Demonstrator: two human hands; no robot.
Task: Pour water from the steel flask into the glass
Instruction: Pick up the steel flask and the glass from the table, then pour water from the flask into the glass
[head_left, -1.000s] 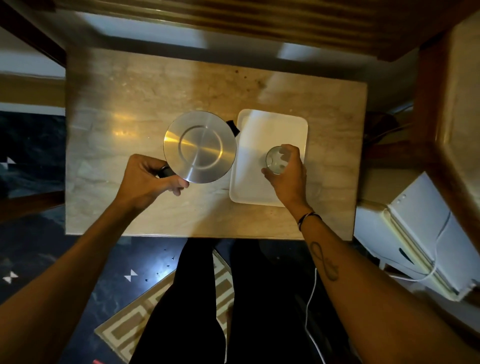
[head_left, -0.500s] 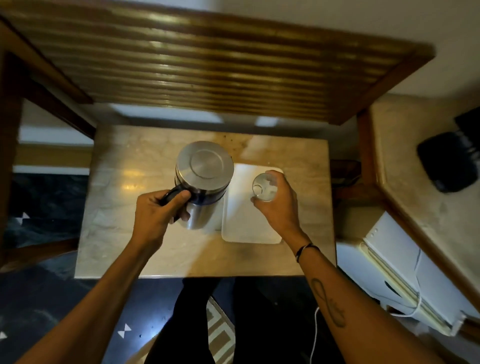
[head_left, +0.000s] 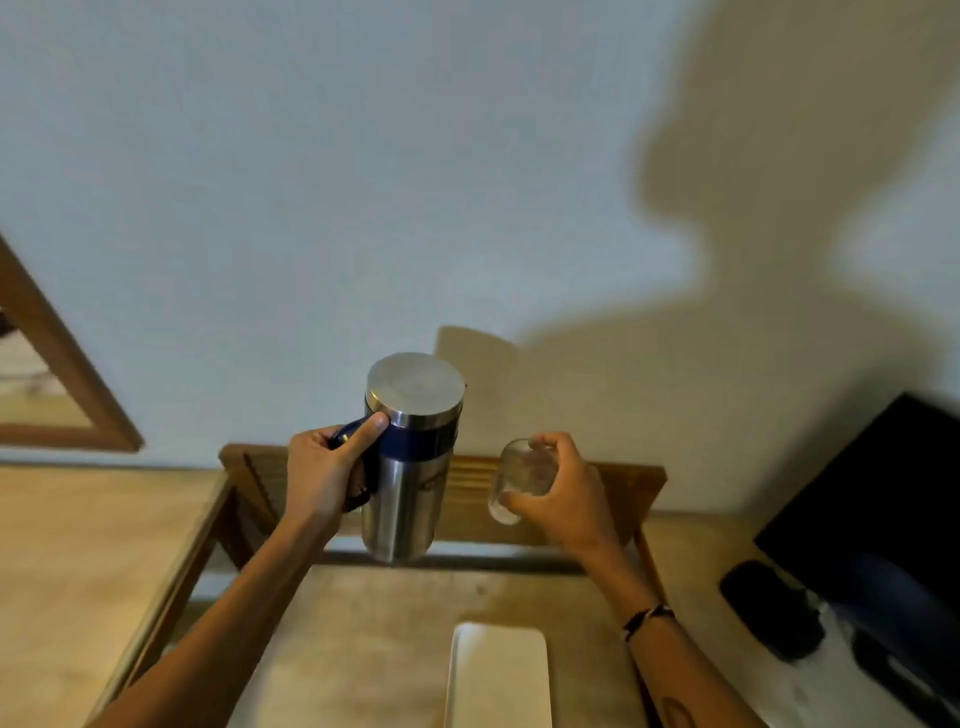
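Observation:
The steel flask (head_left: 408, 478) has a flat metal lid, a dark blue band and a dark handle. It hangs upright in the air above the table, with my left hand (head_left: 327, 467) gripping its handle and the thumb pressed near the lid. To its right, my right hand (head_left: 563, 493) holds a small clear glass (head_left: 517, 480), lifted and tilted with its mouth toward the flask. Flask and glass are a short gap apart. No water is visible in the glass.
A white rectangular tray (head_left: 498, 675) lies on the marble table (head_left: 363, 634) below the hands. A wooden slatted headboard (head_left: 467, 478) stands behind. A dark screen (head_left: 883, 530) and black objects sit at the right. A framed mirror (head_left: 62, 395) hangs at the left.
Both hands lifted the flask and the glass off the table and tray. The head camera tilted up, so the wall now fills the upper view.

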